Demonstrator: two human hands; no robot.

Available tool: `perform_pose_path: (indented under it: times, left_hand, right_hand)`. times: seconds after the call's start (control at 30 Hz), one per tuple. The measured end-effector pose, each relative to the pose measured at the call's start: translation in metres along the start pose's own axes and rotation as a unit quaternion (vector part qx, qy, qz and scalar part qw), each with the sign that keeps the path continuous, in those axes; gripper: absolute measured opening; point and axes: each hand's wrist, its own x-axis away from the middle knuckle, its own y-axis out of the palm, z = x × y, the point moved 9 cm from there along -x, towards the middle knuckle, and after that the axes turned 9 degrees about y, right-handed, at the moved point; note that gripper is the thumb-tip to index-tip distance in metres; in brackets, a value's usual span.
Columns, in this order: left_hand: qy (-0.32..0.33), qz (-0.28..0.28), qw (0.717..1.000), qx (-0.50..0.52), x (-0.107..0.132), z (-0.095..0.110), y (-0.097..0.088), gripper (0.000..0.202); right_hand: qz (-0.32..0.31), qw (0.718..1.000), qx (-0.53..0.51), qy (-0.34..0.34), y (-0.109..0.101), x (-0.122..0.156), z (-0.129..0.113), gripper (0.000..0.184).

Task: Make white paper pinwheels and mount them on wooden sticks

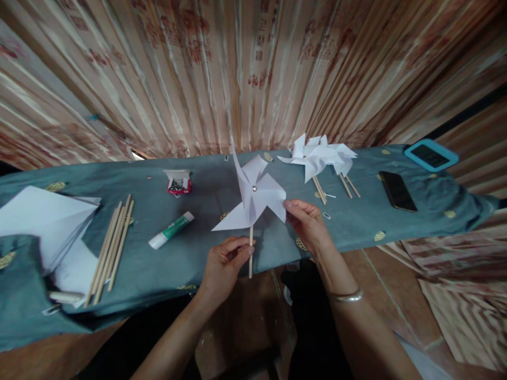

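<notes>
A white paper pinwheel (253, 192) on a thin wooden stick stands upright over the front edge of a table covered in blue-grey cloth (198, 264). My left hand (224, 266) pinches the stick just below the paper blades. My right hand (307, 224) holds the tip of the pinwheel's right blade between thumb and fingers. A metal pin shows at the pinwheel's centre.
Two finished white pinwheels (317, 155) lie at the back right. A dark phone (397, 190) and a blue-framed device (431, 154) lie further right. A glue stick (171, 230), a small box of pins (178, 183), several wooden sticks (113, 243) and white paper sheets (39, 219) are to the left.
</notes>
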Motion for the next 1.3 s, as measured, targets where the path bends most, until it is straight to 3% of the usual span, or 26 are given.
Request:
perform_pose_path:
  times: [1.3]
  left_hand:
    - [0.017,0.007,1.000,-0.012,-0.002,0.004,-0.002,0.014]
  right_hand:
    - [-0.055,0.997,0.050,0.026,0.023,0.010,0.014,0.031]
